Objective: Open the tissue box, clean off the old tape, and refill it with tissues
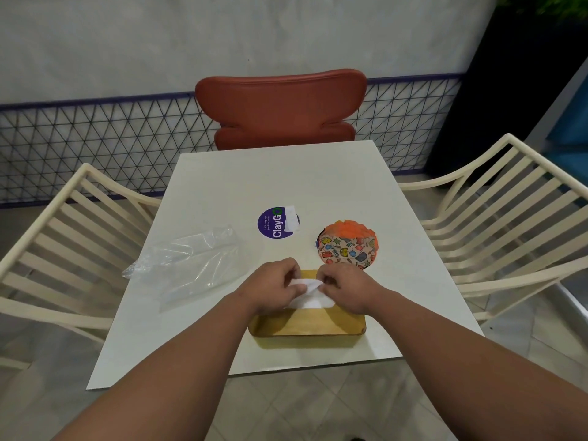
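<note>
Head view, the only one here: the wooden tissue box (307, 324) sits at six o'clock on the white table (286, 186), open side up, near the front edge. Both hands are over its far half. The left hand (273, 286) has its fingers curled on the left end of a white tissue (310, 292), and the right hand (345, 286) pinches the right end; the sheet's top edge is lifted and folded between them, while the rest lies down in the box.

Refill looks like the step in hand, the box already open. Whether any old tape is left on it cannot be made out from here.

At nine o'clock from the box lies a clear plastic bag (187, 265), crumpled and apparently empty. At twelve o'clock, a purple ClayGo sticker (274, 223) with a white scrap over its right edge. At one o'clock, a round patterned pouch (348, 248), orange on top, touching nothing.

Next move, by my reading: press the tissues flat inside the walls, keeping the corners tucked, then close the box up.
</note>
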The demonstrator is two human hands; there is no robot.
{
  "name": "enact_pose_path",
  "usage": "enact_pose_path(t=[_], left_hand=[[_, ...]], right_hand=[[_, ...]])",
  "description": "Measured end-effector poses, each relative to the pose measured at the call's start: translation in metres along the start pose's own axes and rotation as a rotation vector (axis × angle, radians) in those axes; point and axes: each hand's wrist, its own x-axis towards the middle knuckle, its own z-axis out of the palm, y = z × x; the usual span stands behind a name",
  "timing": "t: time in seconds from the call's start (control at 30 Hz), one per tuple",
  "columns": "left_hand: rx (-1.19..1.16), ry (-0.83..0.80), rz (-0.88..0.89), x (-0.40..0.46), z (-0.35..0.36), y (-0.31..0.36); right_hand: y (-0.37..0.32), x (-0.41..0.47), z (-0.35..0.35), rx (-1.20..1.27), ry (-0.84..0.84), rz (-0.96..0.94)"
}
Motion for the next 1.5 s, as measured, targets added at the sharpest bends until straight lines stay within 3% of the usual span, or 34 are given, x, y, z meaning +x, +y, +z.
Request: enact_pose_path(t=[0.17, 0.43, 0.67, 1.13, 1.5], left_hand=[[0.207, -0.040, -0.013, 0.000, -0.003, -0.006], [-0.035, 0.034, -0.102, -0.003, -0.005, -0.007], [0.119, -0.029, -0.056, -0.005, -0.007, -0.010], [0.230, -0.055, -0.083, -0.005, -0.009, -0.004], [0.134, -0.058, -0.074, -0.001, -0.035, 0.013]], right_hand=[[0.000, -0.003, -0.001, 0.073, -0.001, 0.022], [-0.001, -0.006, 0.001, 0.211, 0.065, 0.066], [-0.001, -0.006, 0.000, 0.031, 0.000, 0.065], [-0.004, -0.005, -0.001, 0.068, -0.014, 0.099], [-0.012, -0.004, -0.034, 0.110, 0.027, 0.135]])
